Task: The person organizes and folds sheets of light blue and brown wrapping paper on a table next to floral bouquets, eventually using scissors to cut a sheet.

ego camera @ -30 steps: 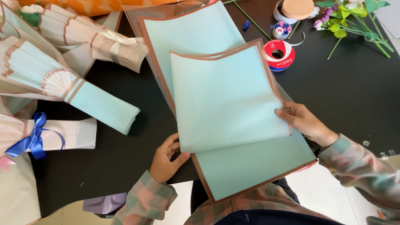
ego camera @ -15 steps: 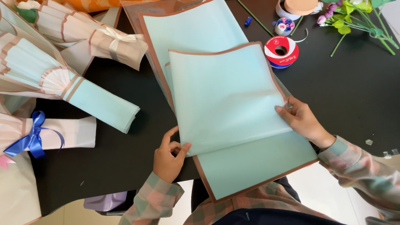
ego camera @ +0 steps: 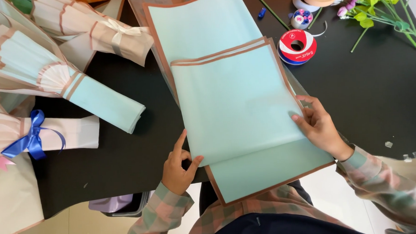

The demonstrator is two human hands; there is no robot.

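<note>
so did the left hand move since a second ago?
Yes. The left hand slid right along the table edge to the folded blue sheet, fingers now at its left edge.

Single head-worn view, looking steeply down from close above onto a black table (ego camera: 366, 100); the wearer's sleeves enter at the lower edge, and floor shows at lower left.
</note>
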